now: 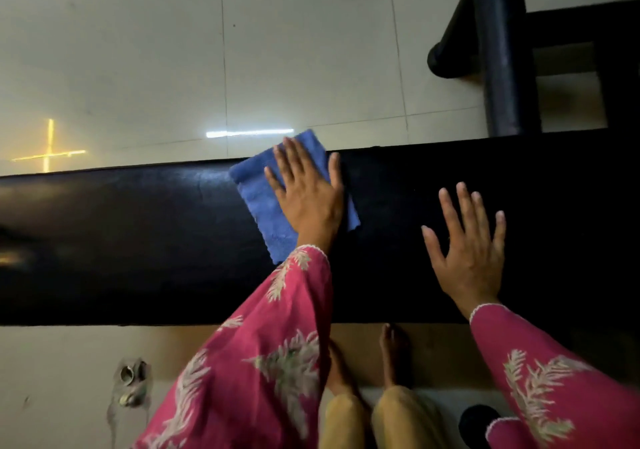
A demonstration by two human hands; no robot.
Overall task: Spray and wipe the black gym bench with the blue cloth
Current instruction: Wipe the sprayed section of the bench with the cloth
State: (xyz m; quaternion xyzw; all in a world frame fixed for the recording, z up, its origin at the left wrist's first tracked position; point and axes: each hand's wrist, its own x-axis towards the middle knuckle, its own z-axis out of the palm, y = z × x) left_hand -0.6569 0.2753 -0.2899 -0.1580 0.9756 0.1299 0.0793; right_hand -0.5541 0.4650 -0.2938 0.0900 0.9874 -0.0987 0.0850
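Plainly the wiping is in hand: the left hand (308, 199) lies flat, palm down, on the cloth (263, 206), fingers straight and only slightly apart, pressing it onto the bench (138, 240) rather than gripping it. The cloth sits right under that palm. It sticks out past the fingertips, where a corner hangs over the bench's far edge, and out past the outer side of the hand. The right hand (467, 251) is well apart from the cloth on the thumb side of the left hand, fingers spread wide and holding nothing. Whether it rests on the bench or hovers just above it cannot be told. The bench's long axis runs crosswise to both forearms, so the uncovered length stretches away sideways from the left hand, most of it on its outer side and a shorter run under and beyond the right hand. Judging from that, the coming strokes should travel sideways along the pad, and the left hand, already on the cloth, is the one placed to make them. No spray bottle can be seen, so whether spraying is done is unclear.
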